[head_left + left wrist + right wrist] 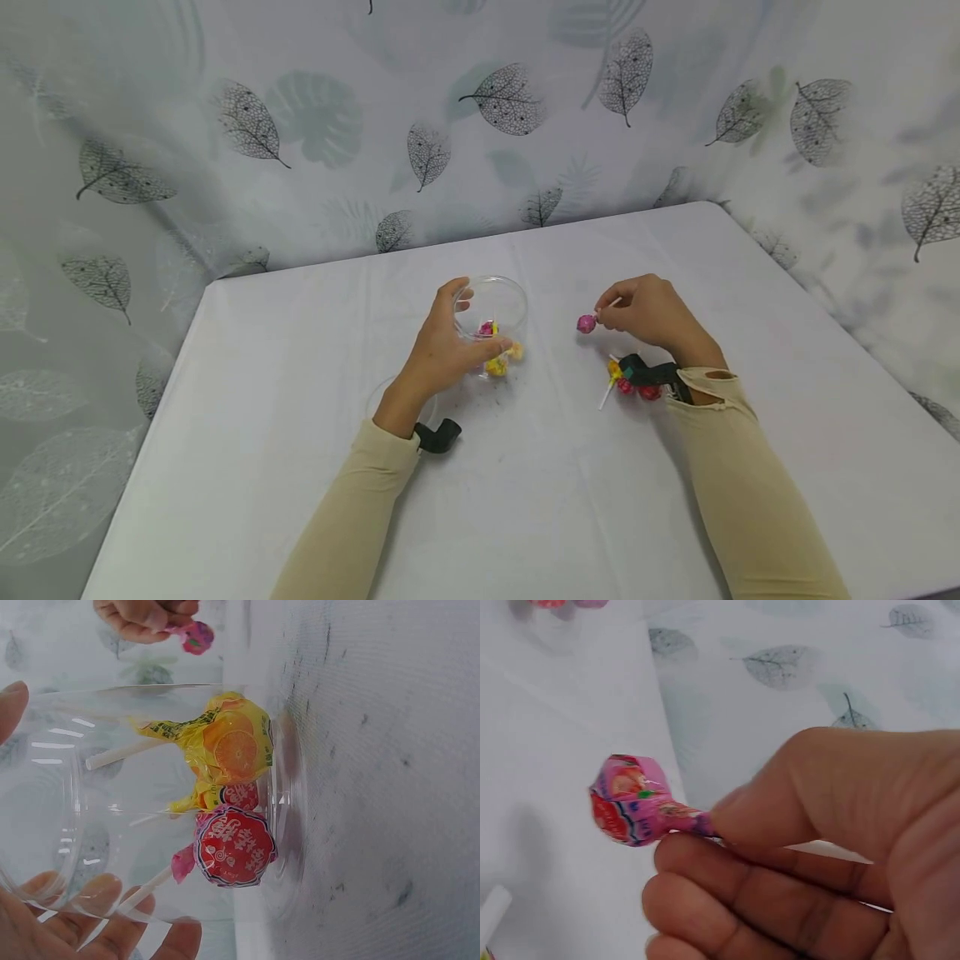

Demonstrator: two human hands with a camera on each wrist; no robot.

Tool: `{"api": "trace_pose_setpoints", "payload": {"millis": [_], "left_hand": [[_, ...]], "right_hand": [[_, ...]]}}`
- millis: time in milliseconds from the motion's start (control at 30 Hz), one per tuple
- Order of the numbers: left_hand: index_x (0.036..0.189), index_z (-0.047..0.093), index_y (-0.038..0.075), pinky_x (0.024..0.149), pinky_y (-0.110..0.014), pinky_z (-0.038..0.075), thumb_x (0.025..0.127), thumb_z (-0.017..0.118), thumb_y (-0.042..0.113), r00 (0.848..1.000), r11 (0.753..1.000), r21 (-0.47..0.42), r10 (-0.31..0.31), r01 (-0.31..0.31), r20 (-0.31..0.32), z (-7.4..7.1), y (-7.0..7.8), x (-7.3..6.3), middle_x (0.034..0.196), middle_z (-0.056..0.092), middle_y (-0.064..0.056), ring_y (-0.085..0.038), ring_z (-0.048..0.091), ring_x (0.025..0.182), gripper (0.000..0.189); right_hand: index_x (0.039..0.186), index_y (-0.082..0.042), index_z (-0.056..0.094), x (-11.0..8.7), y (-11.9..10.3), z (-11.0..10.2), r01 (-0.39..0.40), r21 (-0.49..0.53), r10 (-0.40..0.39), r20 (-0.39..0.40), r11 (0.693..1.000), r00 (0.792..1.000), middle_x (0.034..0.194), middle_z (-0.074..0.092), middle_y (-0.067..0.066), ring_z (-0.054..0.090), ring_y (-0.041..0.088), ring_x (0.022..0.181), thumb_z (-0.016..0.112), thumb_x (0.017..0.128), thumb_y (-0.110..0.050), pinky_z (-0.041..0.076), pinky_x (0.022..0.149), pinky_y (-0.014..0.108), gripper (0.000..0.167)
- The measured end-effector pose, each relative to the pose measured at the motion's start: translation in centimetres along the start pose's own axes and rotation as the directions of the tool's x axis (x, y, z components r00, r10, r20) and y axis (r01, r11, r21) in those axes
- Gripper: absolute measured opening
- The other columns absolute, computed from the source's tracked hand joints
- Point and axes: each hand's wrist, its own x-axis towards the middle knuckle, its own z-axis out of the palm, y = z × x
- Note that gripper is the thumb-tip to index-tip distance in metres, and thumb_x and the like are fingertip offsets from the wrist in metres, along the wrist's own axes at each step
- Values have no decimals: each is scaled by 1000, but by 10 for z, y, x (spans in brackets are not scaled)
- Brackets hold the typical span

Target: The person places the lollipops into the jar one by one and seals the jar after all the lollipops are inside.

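Observation:
My left hand (438,354) grips a clear round jar (526,307) from its left side, thumb in front and fingers behind. Inside the jar, in the left wrist view, are a yellow lollipop (232,742) with an orange printed on it, a red-and-pink lollipop (236,846), and another partly hidden between them. To the right of the jar, my right hand (654,315) pinches a pink-wrapped lollipop (630,801) between thumb and forefinger, just behind its head. That lollipop hangs above the table, apart from the jar, its head pointing left.
Several loose lollipops (625,386) lie on the white-covered table (525,500) under my right wrist, partly hidden by the black wrist strap. A clear round piece (380,392), perhaps a lid, lies behind my left wrist. A leaf-patterned curtain (322,200) borders the table's far side.

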Motion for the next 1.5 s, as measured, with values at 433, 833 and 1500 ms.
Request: {"api": "trace_pose_setpoints", "payload": {"millis": [433,833,1500], "left_hand": [[162,25,22,110,-56,43,81,88,47,1000,1000,2,12,-12,5,-2,0,0,155,45,-2,-24,43,143,105],[161,25,22,109,-57,44,81,87,47,999,999,-5,35,-35,4,-1,-2,0,155,45,-4,-34,44,144,104],[160,26,25,109,-55,45,81,87,49,1000,1000,17,19,-19,-7,0,-1,0,153,45,1,-26,45,142,103]], "right_hand": [[112,-6,76,-7,-15,-2,50,152,-30,-132,987,991,98,78,13,68,27,89,69,99,-24,51,75,37,24],[108,-5,77,-10,-23,-3,93,229,-46,-201,969,978,96,79,14,72,25,88,69,98,-22,52,80,38,21],[104,-7,79,-15,-35,-2,165,277,-81,-291,947,953,85,78,2,72,17,82,71,95,-18,51,79,32,17]]}}
